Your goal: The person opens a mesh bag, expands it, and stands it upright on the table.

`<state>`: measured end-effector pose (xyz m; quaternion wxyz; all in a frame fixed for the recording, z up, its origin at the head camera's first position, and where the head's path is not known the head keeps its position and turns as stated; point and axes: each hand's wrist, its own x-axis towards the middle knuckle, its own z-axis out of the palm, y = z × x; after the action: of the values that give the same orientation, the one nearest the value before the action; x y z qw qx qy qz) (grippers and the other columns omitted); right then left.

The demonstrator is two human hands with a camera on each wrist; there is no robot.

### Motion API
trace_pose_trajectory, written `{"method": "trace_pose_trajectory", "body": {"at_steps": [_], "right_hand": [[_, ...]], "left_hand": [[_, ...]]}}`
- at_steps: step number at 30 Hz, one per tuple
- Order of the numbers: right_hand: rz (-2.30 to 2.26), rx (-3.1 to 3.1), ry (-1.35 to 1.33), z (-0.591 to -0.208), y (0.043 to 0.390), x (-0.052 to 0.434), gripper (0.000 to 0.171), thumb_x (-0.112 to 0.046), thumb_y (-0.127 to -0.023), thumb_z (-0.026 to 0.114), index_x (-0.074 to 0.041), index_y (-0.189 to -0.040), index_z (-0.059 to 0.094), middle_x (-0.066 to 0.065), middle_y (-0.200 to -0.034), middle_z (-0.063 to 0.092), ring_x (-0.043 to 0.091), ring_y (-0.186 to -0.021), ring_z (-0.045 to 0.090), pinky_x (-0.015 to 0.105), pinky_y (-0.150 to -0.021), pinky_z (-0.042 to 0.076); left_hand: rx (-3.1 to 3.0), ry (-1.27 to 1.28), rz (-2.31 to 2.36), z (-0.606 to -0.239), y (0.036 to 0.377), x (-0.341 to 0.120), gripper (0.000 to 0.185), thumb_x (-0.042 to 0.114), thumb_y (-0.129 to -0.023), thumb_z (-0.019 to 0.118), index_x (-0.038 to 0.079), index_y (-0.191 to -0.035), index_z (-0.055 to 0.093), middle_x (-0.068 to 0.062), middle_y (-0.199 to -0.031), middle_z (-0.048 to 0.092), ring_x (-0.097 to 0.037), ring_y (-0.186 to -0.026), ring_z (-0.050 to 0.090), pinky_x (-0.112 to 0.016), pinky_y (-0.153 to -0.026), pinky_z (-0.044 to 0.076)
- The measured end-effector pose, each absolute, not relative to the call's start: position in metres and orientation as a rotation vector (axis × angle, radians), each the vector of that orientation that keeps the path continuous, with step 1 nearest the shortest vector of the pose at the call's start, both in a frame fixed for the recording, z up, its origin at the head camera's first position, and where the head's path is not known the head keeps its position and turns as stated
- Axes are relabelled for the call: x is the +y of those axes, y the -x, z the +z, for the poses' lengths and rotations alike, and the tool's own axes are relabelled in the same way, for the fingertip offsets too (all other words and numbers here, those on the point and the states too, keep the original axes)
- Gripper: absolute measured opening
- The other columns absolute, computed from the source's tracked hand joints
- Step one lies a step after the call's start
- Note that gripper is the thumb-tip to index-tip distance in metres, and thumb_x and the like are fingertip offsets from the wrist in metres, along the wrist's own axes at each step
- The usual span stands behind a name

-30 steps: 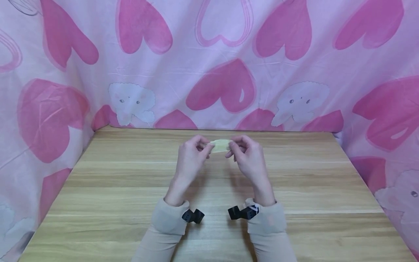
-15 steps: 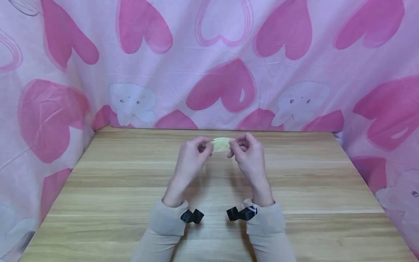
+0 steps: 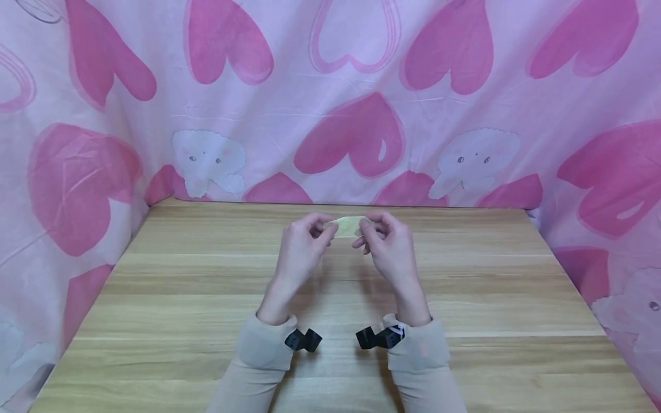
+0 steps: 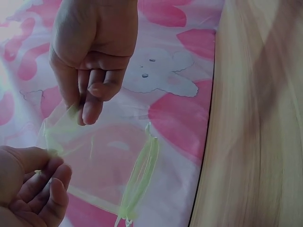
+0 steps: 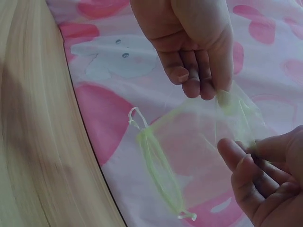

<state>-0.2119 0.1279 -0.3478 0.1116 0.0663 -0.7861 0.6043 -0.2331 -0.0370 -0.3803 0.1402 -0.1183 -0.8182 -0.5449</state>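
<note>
Sheer yellow-green pouch (image 3: 348, 226) hangs between the left hand (image 3: 301, 246) and the right hand (image 3: 392, 245), both pinching it.

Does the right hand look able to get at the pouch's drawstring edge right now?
Probably yes, if it lets go: the right hand pinches the pouch, but the drawstring edge hangs below, untouched, with nothing seen blocking.

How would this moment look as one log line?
left hand: pinches bag | right hand: pinches bag | bag: sheer, above table
</note>
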Motion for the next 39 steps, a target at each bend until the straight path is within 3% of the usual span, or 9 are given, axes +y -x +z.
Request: {"method": "trace_pose_trajectory", "body": {"at_steps": [8,18,25,28,33,39], "right_hand": [[1.773,-2.225,-0.207,-0.35,0.212,0.125,0.009,0.001,-0.094,0.061,0.011,-0.094,0.061,0.027,-0.077,0.067,0.041,-0.063,0.067,0.026,-0.048,0.052],[1.824,-2.201,-0.22,-0.352,0.214,0.126,0.009,0.002,-0.094,0.062,0.011,-0.096,0.061,0.027,-0.081,0.067,0.041,-0.065,0.067,0.024,-0.048,0.051],[1.849,-2.188,-0.224,-0.377,0.228,0.132,0.012,-0.002,-0.093,0.065,0.008,-0.099,0.062,0.023,-0.082,0.069,0.037,-0.064,0.068,0.034,-0.05,0.053],[1.86,-2.177,-0.243,-0.379,0.229,0.13,0.012,-0.005,-0.093,0.066,0.005,-0.099,0.063,0.021,-0.083,0.07,0.032,-0.062,0.068,0.037,-0.051,0.054],[1.849,-2.148,-0.276,-0.38,0.228,0.125,0.012,-0.008,-0.094,0.066,0.003,-0.099,0.063,0.021,-0.078,0.068,0.027,-0.059,0.067,0.033,-0.049,0.054],[1.849,-2.126,-0.225,-0.379,0.228,0.124,0.009,-0.004,-0.093,0.065,0.003,-0.098,0.062,0.02,-0.075,0.068,0.025,-0.056,0.067,0.036,-0.048,0.054]], "left_hand": [[-2.358,0.327,-1.549,-0.383,0.235,-0.036,0.017,0.018,-0.093,0.068,0.006,-0.103,0.073,0.002,-0.068,0.062,-0.012,-0.053,0.055,-0.029,-0.045,0.045],[-2.428,0.442,-1.826,-0.384,0.235,-0.036,0.038,0.032,-0.097,0.063,0.012,-0.128,0.06,-0.001,-0.077,0.069,-0.015,-0.066,0.068,-0.035,-0.057,0.055],[-2.353,0.376,-1.879,-0.383,0.234,-0.033,0.027,0.014,-0.096,0.064,0.005,-0.121,0.065,-0.003,-0.072,0.069,-0.027,-0.065,0.068,-0.035,-0.051,0.054],[-2.299,0.334,-1.832,-0.384,0.234,-0.032,0.022,0.011,-0.096,0.062,0.004,-0.116,0.067,-0.005,-0.068,0.068,-0.024,-0.06,0.067,-0.035,-0.048,0.053],[-2.214,0.292,-1.724,-0.385,0.234,-0.029,0.021,0.005,-0.097,0.055,0.004,-0.113,0.068,-0.009,-0.062,0.066,-0.016,-0.053,0.065,-0.03,-0.047,0.053],[-2.191,0.315,-1.699,-0.385,0.233,-0.027,0.022,0.004,-0.096,0.054,0.005,-0.114,0.066,-0.008,-0.061,0.065,-0.017,-0.053,0.065,-0.029,-0.047,0.052]]}}
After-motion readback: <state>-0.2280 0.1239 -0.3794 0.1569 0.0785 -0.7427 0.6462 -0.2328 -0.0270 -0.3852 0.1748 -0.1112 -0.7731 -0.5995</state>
